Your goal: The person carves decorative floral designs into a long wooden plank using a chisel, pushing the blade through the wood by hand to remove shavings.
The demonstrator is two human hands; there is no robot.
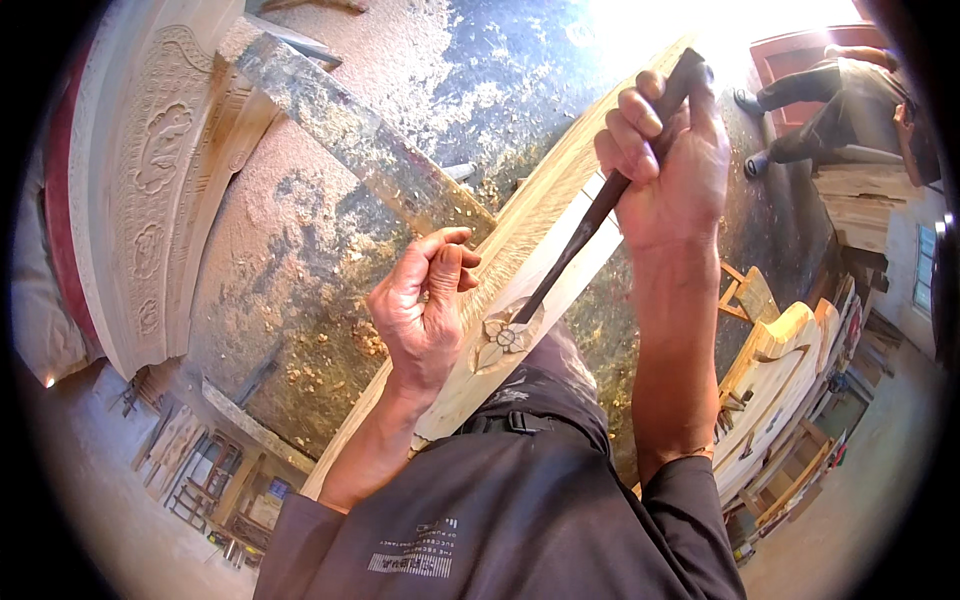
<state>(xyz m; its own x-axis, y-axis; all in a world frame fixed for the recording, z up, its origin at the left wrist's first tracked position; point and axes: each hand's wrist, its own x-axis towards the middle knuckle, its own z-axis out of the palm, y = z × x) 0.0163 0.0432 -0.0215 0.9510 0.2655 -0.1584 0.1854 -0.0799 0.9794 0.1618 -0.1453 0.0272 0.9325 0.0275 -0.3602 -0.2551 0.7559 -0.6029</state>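
Observation:
My right hand (pixel 670 170) is wrapped round a long dark chisel (pixel 575 245), held at a slant with its lower tip on a carved flower (pixel 505 340). The flower is raised on a long pale wooden board (pixel 545 230) that runs diagonally below me. My left hand (pixel 420 305) is just up and left of the flower, over the board's left side, its fingers loosely bent and slightly apart with nothing visible in them.
A large carved panel (pixel 155 200) stands at left. A worn plank (pixel 360 130) lies beneath the board, among shavings. A person (pixel 830 100) is at upper right. Wooden pieces (pixel 770 390) are stacked at right, more timber (pixel 180 450) at lower left.

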